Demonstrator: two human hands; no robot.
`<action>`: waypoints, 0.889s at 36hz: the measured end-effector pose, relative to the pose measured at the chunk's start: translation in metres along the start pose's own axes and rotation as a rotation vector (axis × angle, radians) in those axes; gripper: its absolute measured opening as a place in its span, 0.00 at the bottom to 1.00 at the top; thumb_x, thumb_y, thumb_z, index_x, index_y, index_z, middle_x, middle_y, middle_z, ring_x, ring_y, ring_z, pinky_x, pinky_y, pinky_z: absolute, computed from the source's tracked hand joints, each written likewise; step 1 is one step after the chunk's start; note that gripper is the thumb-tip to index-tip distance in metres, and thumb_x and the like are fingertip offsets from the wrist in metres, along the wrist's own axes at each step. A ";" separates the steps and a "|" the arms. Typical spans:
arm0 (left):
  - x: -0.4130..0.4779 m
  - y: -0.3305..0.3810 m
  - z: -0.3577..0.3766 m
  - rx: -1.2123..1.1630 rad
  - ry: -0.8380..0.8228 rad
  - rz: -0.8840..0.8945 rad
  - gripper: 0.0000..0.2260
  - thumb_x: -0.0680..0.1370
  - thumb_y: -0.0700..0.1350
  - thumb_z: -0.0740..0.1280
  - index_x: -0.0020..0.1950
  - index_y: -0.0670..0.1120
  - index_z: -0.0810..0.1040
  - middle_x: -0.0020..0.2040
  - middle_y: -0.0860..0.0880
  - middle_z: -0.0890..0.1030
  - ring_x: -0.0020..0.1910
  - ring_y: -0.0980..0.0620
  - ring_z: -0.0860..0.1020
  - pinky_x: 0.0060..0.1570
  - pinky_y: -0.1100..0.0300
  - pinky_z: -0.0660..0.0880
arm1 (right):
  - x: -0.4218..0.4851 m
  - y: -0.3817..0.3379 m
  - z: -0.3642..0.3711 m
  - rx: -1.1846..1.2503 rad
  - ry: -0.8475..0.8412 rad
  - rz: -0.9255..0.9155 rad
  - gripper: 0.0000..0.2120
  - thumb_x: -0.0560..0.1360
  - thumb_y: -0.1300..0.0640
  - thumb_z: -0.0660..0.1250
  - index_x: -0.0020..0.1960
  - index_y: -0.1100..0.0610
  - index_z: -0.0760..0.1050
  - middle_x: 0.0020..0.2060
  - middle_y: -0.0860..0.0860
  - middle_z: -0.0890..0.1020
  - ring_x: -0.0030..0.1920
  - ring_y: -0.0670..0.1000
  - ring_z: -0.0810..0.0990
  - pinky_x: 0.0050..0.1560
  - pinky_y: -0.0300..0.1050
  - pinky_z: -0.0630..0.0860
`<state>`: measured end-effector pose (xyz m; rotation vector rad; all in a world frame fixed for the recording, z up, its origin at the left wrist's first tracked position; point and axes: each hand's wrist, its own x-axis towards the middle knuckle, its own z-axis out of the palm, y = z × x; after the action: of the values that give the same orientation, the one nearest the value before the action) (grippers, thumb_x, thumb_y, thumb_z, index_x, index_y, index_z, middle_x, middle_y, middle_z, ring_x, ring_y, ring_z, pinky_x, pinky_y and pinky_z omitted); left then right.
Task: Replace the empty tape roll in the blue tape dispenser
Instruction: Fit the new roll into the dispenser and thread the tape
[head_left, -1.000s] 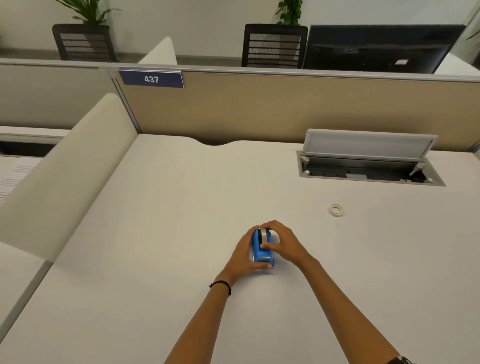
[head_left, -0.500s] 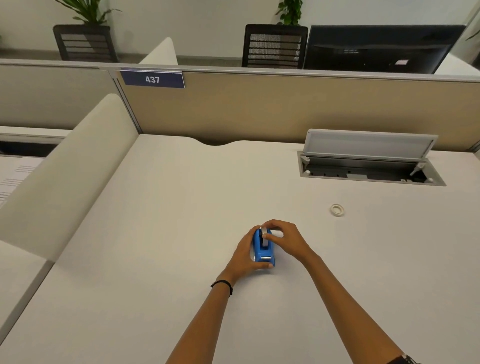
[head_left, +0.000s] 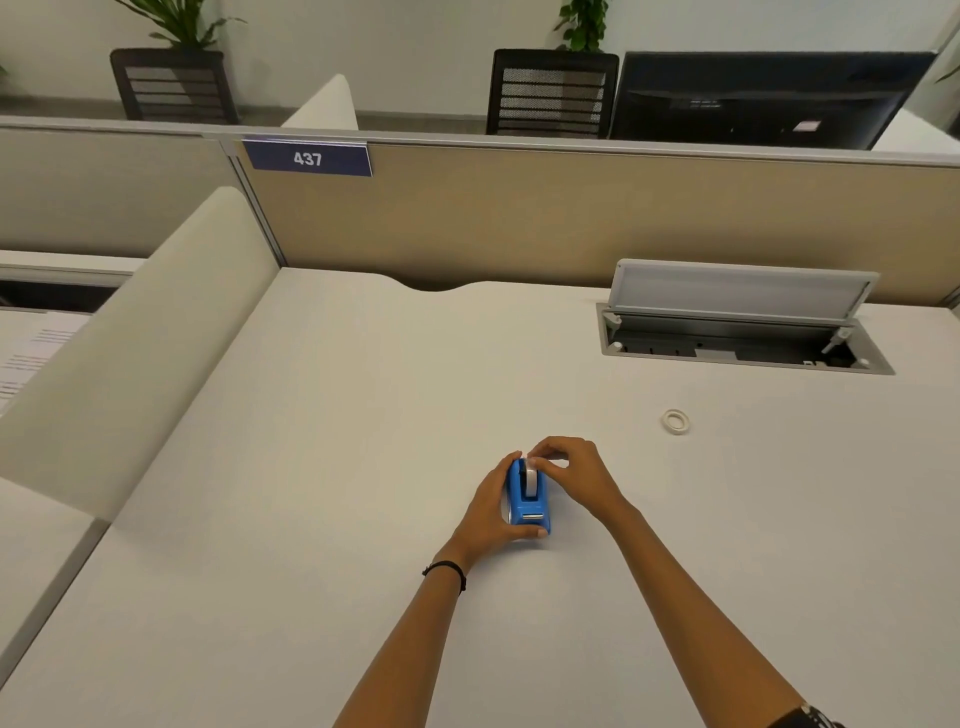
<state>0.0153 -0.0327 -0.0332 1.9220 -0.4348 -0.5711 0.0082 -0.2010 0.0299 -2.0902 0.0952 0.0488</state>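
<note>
Fingertips of right hand (head_left: 574, 475) pinch the tape roll (head_left: 531, 477); left hand (head_left: 493, 506) clamps the blue tape dispenser (head_left: 529, 501). Better to lift straight up while bracing firmly.

Tape dispenser (head_left: 529, 500) on the surface (head_left: 322, 467) between both hands, loose tape ring (head_left: 676, 420) well right behind it, cable tray (head_left: 743, 338) farther back

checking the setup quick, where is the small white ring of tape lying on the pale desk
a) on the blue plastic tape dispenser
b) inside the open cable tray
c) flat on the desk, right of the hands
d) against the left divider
c: the small white ring of tape lies flat on the pale desk, right of both hands and nearer than the open cable tray.
</note>
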 end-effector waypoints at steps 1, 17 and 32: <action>0.000 0.000 0.000 0.002 0.000 -0.003 0.45 0.65 0.52 0.78 0.74 0.54 0.54 0.72 0.57 0.62 0.69 0.59 0.64 0.66 0.64 0.63 | 0.000 0.000 0.000 -0.006 0.000 0.000 0.04 0.73 0.59 0.69 0.45 0.58 0.81 0.42 0.52 0.84 0.45 0.47 0.82 0.52 0.37 0.76; -0.001 0.001 0.000 0.005 0.003 -0.002 0.46 0.64 0.50 0.79 0.74 0.53 0.54 0.73 0.54 0.62 0.69 0.57 0.64 0.67 0.61 0.64 | 0.003 0.000 0.002 -0.078 0.008 -0.004 0.03 0.73 0.59 0.68 0.46 0.58 0.79 0.44 0.53 0.83 0.45 0.46 0.79 0.51 0.39 0.76; -0.001 0.009 0.005 0.030 0.027 0.010 0.47 0.67 0.50 0.76 0.76 0.51 0.48 0.76 0.50 0.59 0.72 0.53 0.62 0.69 0.60 0.62 | 0.006 -0.002 0.003 -0.112 0.062 -0.017 0.02 0.74 0.60 0.67 0.45 0.58 0.79 0.43 0.52 0.83 0.43 0.46 0.79 0.47 0.32 0.73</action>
<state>0.0109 -0.0397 -0.0268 1.9525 -0.4373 -0.5346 0.0142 -0.1979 0.0301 -2.2051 0.1142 -0.0212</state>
